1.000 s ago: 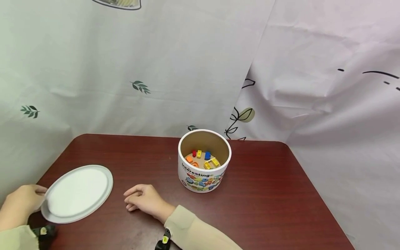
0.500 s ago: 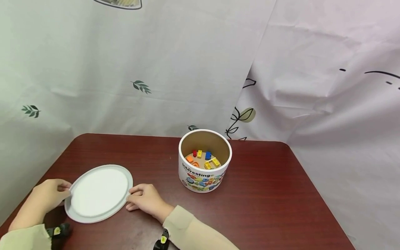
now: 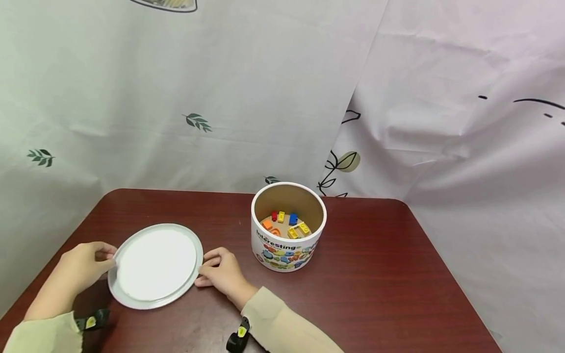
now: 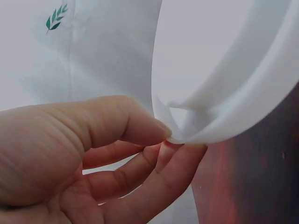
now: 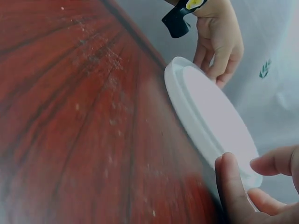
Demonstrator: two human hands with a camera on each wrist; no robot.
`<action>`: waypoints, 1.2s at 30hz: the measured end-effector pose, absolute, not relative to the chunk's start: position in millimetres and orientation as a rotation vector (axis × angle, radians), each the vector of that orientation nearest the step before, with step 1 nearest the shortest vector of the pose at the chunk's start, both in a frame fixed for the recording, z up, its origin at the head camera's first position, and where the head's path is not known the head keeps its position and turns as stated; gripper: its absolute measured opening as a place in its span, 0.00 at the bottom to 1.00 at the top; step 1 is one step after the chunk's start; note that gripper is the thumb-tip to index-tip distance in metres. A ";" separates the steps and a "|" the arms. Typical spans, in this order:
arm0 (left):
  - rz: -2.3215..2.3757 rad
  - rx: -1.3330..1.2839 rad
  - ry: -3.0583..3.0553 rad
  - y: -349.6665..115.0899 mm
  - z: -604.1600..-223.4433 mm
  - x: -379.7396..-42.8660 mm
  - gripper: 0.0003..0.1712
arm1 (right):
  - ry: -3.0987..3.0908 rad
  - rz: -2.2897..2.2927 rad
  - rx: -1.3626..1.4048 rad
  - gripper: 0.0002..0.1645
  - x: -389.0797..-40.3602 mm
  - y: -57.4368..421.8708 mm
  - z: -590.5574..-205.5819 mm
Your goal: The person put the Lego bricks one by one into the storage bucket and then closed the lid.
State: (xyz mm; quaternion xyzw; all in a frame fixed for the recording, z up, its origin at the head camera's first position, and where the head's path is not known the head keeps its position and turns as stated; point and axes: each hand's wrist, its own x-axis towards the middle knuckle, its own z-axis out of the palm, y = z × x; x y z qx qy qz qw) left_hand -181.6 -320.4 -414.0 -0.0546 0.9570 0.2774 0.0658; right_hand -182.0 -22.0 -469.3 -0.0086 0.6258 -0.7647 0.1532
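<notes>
A round white lid (image 3: 156,264) with a raised flat middle is held between my two hands at the left of the table. My left hand (image 3: 86,267) pinches its left rim; in the left wrist view the thumb lies over the edge and the fingers under it. At the opposite rim, my right hand (image 3: 225,274) holds the lid, with the thumb on one side of the edge and fingers on the other in the right wrist view. A white tub (image 3: 284,252) with printed lettering stands uncovered to the right. Several colored toy bricks (image 3: 293,219) lie on its floor.
The dark red wooden table (image 3: 375,274) has rounded far corners. Behind it hangs a pale cloth (image 3: 229,88) printed with leaves. A black wrist strap (image 3: 238,336) is on each arm.
My left hand has carried the lid rightward and slightly away. The right hand, first apart from it, has met its right rim and moved a little to the right with it. The tub stays put.
</notes>
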 end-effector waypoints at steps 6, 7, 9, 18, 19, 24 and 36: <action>0.771 -0.129 2.992 -308.4 -407.1 -186.6 0.18 | 1.769 -2.165 -0.057 0.13 -184.8 -10.3 -469.3; 0.782 -0.125 2.995 -305.8 -405.7 -187.0 0.18 | 1.747 -2.164 -0.057 0.12 -185.0 -8.7 -468.6; 0.792 -0.106 3.006 -300.8 -403.3 -187.9 0.17 | 1.691 -2.174 -0.050 0.11 -185.1 -5.3 -466.1; 0.868 -0.055 2.971 -282.1 -397.9 -193.2 0.17 | 1.513 -2.231 -0.090 0.13 -182.4 13.5 -452.9; 0.871 -0.049 2.977 -279.8 -397.6 -193.5 0.17 | 1.505 -2.237 -0.093 0.13 -182.0 15.8 -451.6; 0.914 -0.013 3.016 -268.7 -395.2 -194.6 0.17 | 1.457 -2.272 -0.070 0.12 -180.8 27.2 -444.6; 1.204 0.273 3.125 -254.1 -386.2 -197.0 0.15 | 1.214 -2.341 -0.015 0.10 -174.2 49.4 -425.7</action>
